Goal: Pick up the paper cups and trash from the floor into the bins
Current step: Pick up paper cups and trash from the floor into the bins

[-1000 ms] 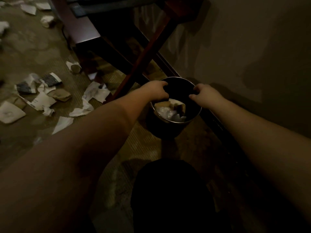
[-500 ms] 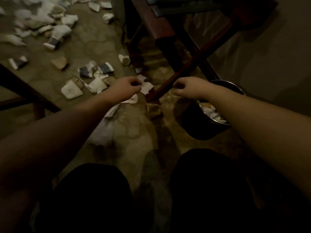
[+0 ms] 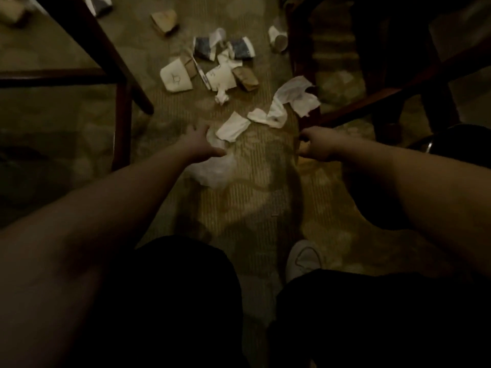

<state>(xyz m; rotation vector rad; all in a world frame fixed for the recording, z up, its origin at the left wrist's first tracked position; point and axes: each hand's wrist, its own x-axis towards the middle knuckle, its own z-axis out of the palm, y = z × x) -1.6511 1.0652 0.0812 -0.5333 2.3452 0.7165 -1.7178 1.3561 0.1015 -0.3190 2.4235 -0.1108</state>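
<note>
Trash on patterned carpet (image 3: 252, 197), dim light. Bottom of frame: dark knees, a white shoe (image 3: 303, 258) lower right. Mid-frame: left hand (image 3: 202, 143) reaching out, fingers spread and relaxed over a crumpled tissue (image 3: 212, 170), holding nothing. Right hand (image 3: 316, 146) level with it, fingers curled; contents impossible to tell. Just beyond: torn white paper (image 3: 279, 107). Further up, centre: flattened paper cups (image 3: 176, 78), white, brown and blue. Bin (image 3: 451, 139) at right edge, mostly dark. Chair legs (image 3: 122, 123) at left.

Both hands off bin (image 3: 451, 139) rim; left hand (image 3: 202, 144) now over crumpled tissue (image 3: 212, 168) (fingers spread).
</note>
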